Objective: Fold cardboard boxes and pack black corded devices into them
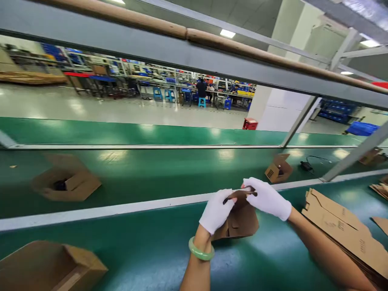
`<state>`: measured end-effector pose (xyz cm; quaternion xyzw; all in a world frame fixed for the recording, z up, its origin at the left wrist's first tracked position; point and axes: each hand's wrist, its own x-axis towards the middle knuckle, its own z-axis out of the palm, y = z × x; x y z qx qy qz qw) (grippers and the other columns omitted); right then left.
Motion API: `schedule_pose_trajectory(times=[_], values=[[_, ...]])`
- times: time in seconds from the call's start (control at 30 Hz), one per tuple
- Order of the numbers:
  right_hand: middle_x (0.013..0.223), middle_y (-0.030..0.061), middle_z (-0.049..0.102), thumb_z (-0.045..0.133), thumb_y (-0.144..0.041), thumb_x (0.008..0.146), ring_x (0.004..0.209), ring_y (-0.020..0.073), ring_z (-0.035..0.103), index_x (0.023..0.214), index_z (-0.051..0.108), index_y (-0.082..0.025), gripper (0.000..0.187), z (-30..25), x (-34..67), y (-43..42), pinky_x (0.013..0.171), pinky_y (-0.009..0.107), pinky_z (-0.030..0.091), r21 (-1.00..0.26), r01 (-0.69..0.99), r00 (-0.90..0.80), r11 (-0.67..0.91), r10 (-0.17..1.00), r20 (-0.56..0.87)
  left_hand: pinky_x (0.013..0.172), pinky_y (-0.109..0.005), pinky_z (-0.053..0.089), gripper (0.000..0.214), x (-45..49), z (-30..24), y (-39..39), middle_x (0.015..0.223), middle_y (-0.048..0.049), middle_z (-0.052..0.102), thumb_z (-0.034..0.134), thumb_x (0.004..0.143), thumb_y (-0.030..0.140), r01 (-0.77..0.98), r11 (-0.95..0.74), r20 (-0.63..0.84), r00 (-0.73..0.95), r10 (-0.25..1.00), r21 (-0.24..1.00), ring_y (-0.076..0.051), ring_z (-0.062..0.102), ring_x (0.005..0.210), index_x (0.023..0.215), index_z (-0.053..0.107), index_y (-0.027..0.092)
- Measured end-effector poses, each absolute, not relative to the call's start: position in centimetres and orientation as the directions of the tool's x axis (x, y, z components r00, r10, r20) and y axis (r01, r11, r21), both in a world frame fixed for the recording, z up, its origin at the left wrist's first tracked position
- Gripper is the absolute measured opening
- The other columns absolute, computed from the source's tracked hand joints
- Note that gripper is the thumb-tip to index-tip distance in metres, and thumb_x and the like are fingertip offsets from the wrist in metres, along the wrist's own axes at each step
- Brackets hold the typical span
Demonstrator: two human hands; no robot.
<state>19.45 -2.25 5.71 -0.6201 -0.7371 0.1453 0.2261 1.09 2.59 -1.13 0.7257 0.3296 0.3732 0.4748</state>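
Observation:
A partly folded brown cardboard box point(244, 220) is between my two white-gloved hands, over the green work surface point(145, 250). My left hand point(216, 212) pinches the left end of its upper flap; a green bangle circles that wrist. From the other side, my right hand point(266, 198) grips the right end of the same flap, fingertips bent over its edge. Inside the box is mostly shadowed, so its contents cannot be made out. Right of my right forearm lies a stack of flat cardboard blanks point(339, 226).
An open box point(83, 186) with a dark item sits on the green belt beyond a white rail point(121, 211). Another open box point(277, 171) and a black corded device point(306, 165) are further right. At lower left stands an open carton point(87, 262). A metal beam point(224, 60) crosses overhead.

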Motion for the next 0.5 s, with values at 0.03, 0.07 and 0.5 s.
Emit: schedule_pose_trajectory(times=[0.03, 0.07, 0.5], values=[[0.074, -0.0025, 0.058, 0.049, -0.018, 0.073, 0.067, 0.0155, 0.054, 0.092, 0.056, -0.02, 0.02, 5.7, 19.7, -1.7, 0.063, 0.027, 0.041, -0.562, 0.809, -0.106, 0.169, 0.984, 0.143, 0.089, -0.038, 0.05, 0.02, 0.9, -1.2, 2.8, 0.095, -0.0058, 0.071, 0.054, 0.082, 0.024, 0.108, -0.319, 0.225, 0.504, 0.834, 0.941, -0.023, 0.063, 0.093, 0.092, 0.07, 0.018], [0.07, -0.0032, 0.056, 0.051, -0.023, 0.075, 0.065, 0.0152, 0.053, 0.089, 0.056, -0.02, 0.015, 5.6, 20.1, -1.1, 0.061, 0.026, 0.041, -0.627, 0.764, -0.082, 0.149, 0.987, 0.136, 0.088, -0.037, 0.051, 0.02, 0.7, -1.4, 3.0, 0.093, -0.0061, 0.071, 0.054, 0.083, 0.024, 0.092, -0.304, 0.219, 0.504, 0.836, 0.948, -0.022, 0.063, 0.092, 0.092, 0.07, 0.017], [0.128, 0.0171, 0.056, 0.05, -0.036, 0.078, 0.12, 0.0279, 0.052, 0.116, 0.059, -0.012, 0.046, -6.1, 25.4, 5.4, 0.108, 0.045, 0.034, -0.786, 0.606, 0.312, -0.122, 0.946, 0.094, 0.107, -0.047, 0.034, 0.038, -3.9, -0.6, 3.6, 0.129, -0.0104, 0.054, 0.057, 0.086, 0.039, 0.175, -0.211, 0.208, 0.036, 0.978, 0.962, -0.026, 0.046, 0.125, 0.118, 0.053, 0.021]])
